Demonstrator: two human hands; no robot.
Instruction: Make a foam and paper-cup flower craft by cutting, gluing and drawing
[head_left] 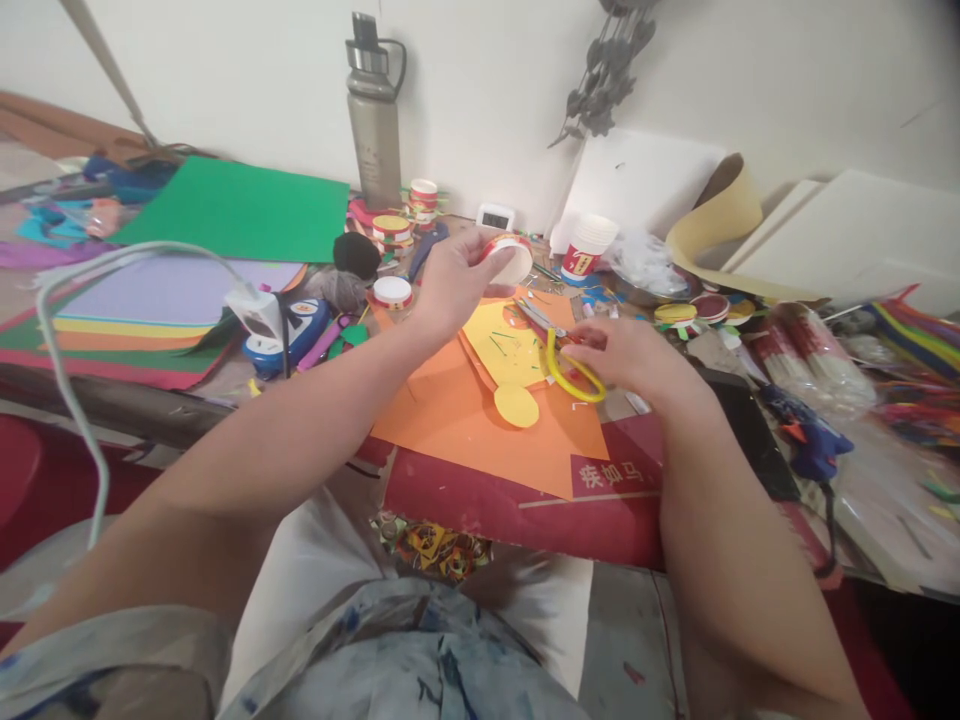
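My left hand (465, 275) is raised over the table, its fingers and thumb pinching a short cut-off paper cup (516, 262) with a white round face and a red side. On the right, my right hand (626, 352) has its fingers closed at the handles of a pair of scissors (576, 372). One yellow loop hangs below the fingers, and the metal blades point toward the back left. Under the blades lies yellow paper (495, 340) with small green scraps on it. A yellow paper disc (517, 405) rests on the orange sheet (442, 425).
A grey bottle (375, 140) and stacked paper cups (589, 250) stand at the back. More cut cup pieces (392, 292) sit left of centre. Colored paper (247, 205) and a white cable (56, 330) are at left; a blue glue gun (814, 440) lies at right.
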